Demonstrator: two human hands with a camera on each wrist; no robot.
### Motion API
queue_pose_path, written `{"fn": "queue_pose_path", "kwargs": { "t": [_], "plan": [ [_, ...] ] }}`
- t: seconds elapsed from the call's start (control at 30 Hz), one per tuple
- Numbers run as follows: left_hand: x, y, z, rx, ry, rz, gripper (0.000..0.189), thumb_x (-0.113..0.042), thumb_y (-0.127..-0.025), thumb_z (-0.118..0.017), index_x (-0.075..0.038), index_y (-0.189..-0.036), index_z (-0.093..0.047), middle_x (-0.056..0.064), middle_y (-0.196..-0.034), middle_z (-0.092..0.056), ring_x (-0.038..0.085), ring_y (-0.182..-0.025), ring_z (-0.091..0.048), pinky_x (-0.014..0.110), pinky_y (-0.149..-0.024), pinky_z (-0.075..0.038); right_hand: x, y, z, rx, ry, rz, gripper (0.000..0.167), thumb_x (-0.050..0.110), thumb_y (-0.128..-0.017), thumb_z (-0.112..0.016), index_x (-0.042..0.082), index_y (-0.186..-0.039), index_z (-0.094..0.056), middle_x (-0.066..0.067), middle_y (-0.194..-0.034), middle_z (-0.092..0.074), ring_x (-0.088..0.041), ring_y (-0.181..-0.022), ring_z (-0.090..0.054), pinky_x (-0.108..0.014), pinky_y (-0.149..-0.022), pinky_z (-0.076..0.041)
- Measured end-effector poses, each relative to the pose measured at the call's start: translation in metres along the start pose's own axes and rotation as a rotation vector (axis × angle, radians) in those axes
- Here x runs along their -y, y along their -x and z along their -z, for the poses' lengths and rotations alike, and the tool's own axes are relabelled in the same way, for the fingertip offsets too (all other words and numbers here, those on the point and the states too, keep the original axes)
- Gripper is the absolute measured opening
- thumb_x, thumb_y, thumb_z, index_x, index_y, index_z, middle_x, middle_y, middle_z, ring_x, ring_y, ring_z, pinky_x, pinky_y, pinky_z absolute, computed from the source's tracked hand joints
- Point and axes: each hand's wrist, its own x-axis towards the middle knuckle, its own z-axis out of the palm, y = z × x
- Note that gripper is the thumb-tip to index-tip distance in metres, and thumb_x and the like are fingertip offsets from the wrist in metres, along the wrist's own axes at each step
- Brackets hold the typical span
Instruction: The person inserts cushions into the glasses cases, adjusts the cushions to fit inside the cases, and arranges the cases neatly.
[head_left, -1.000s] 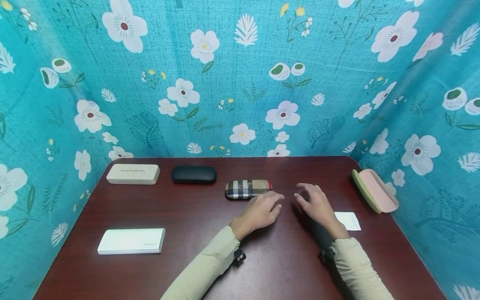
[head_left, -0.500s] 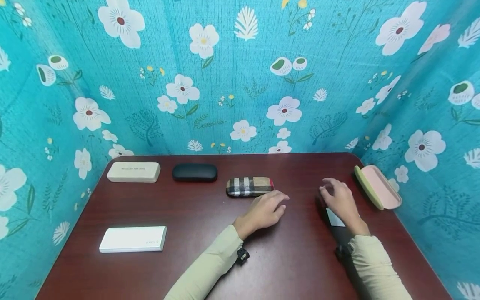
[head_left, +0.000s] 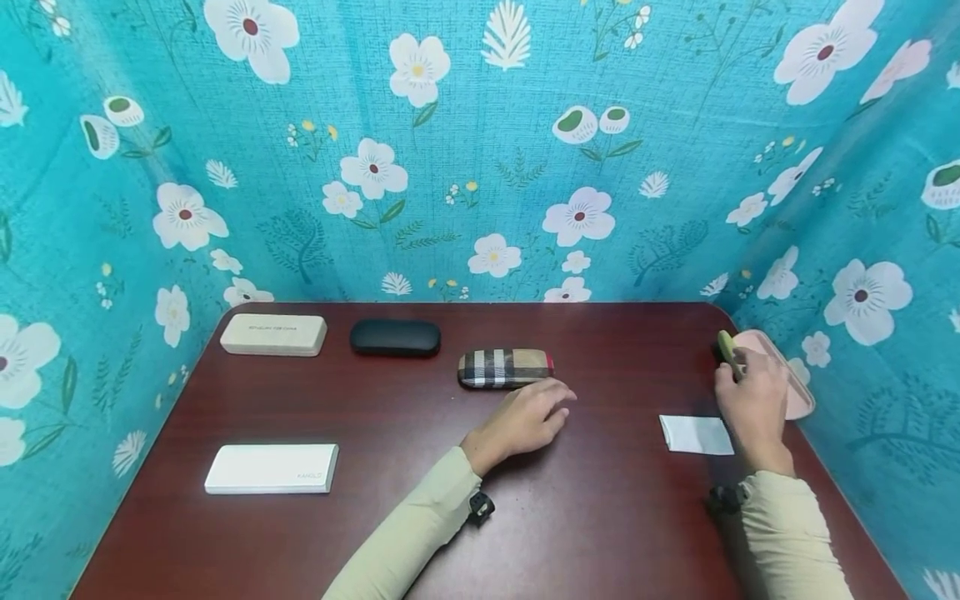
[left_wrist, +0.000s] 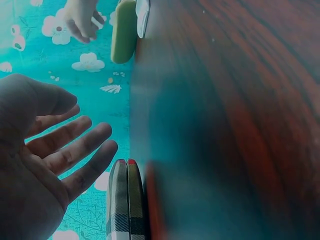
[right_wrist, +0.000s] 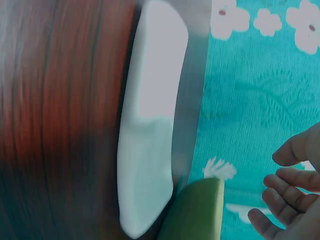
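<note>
My left hand hovers beside the near right end of a plaid glasses case; its fingers are loosely bent around nothing in the left wrist view. That case is closed, with a red tip. At the right, my right hand is over an opened glasses case, green outside and pink inside, and hides part of it. Its relaxed fingers look apart from the green shell in the right wrist view. Left of this hand lies a folded white cloth.
A cream glasses case and a black one lie along the back of the dark red table. A white oblong case sits at the left. Floral turquoise curtain surrounds the table's back and sides.
My right hand has travelled right, from the middle past the white cloth to the opened green case. My left hand stays by the plaid case. The head view has shifted slightly.
</note>
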Motion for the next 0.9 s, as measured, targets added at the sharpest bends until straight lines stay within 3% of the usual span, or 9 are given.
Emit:
{"fn": "queue_pose_path", "kwargs": {
  "t": [0.2,0.4,0.6,0.77,0.9],
  "plan": [
    [0.002,0.003,-0.003,0.005,0.015,-0.003,0.027,-0.018,-0.102,-0.056,-0.014,-0.127,-0.067,0.0,-0.13,-0.066,0.013,-0.122,-0.063,0.027,-0.102,-0.05,-0.026,-0.001,0.004,0.061,0.091,-0.078,0.049,0.008,-0.097,-0.054,-0.015,-0.141,-0.047,-0.039,-0.137,-0.049,-0.054,-0.126,-0.039,-0.07,-0.1,-0.032],
    [0.004,0.006,-0.004,0.026,0.021,0.003,0.027,-0.019,-0.103,-0.055,-0.015,-0.126,-0.069,-0.002,-0.13,-0.065,0.011,-0.122,-0.061,0.028,-0.103,-0.05,-0.043,0.004,0.002,0.089,0.143,-0.12,0.046,0.005,-0.097,-0.052,-0.018,-0.137,-0.049,-0.042,-0.13,-0.05,-0.057,-0.123,-0.04,-0.07,-0.106,-0.027],
    [0.006,0.007,-0.003,0.022,0.022,-0.009,0.026,-0.019,-0.103,-0.055,-0.015,-0.124,-0.07,-0.004,-0.129,-0.065,0.009,-0.122,-0.061,0.025,-0.103,-0.049,-0.044,0.007,0.002,0.071,0.164,-0.127,0.04,0.006,-0.099,-0.05,-0.019,-0.131,-0.053,-0.041,-0.123,-0.053,-0.055,-0.123,-0.042,-0.065,-0.114,-0.023],
    [0.008,0.009,-0.001,0.03,0.022,-0.014,0.026,-0.019,-0.104,-0.055,-0.015,-0.124,-0.071,-0.004,-0.13,-0.065,0.009,-0.122,-0.061,0.025,-0.103,-0.049,-0.044,0.01,0.002,0.094,0.162,-0.135,0.037,0.009,-0.101,-0.053,-0.018,-0.127,-0.056,-0.04,-0.117,-0.054,-0.055,-0.113,-0.044,-0.068,-0.101,-0.033],
    [0.01,0.011,-0.002,0.033,0.017,-0.018,0.026,-0.02,-0.103,-0.056,-0.015,-0.123,-0.071,-0.004,-0.13,-0.064,0.008,-0.122,-0.06,0.024,-0.103,-0.049,-0.046,0.01,0.002,0.075,0.179,-0.105,0.028,0.008,-0.1,-0.055,-0.017,-0.113,-0.061,-0.04,-0.103,-0.057,-0.055,-0.098,-0.048,-0.068,-0.086,-0.037]
  ]
}}
